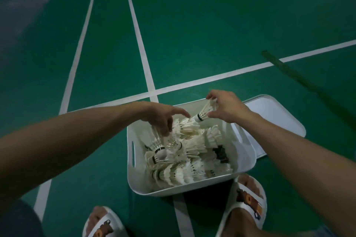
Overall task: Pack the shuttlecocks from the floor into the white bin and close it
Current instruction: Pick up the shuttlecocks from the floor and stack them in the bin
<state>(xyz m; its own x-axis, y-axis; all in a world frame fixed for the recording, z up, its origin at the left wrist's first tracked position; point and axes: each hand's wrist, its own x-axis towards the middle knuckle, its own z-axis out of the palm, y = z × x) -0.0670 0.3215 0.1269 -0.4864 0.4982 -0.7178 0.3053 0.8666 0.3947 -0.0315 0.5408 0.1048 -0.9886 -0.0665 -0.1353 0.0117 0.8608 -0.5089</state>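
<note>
Bin (134, 179) lower centre of frame, on floor (192, 25), holds heap (192, 161) of shuttlecocks. Right hand (226, 108) pinches shuttlecock (204, 111) by feathers over bin's far rim. Left hand (159, 116), index out, other fingers curled round feathers of second shuttlecock (158, 143) atop heap. Lid (273, 119) flat on floor, right of bin.

Smooth plastic bin (192, 188); feathered shuttlecocks (185, 159); matt floor (192, 25).
</note>
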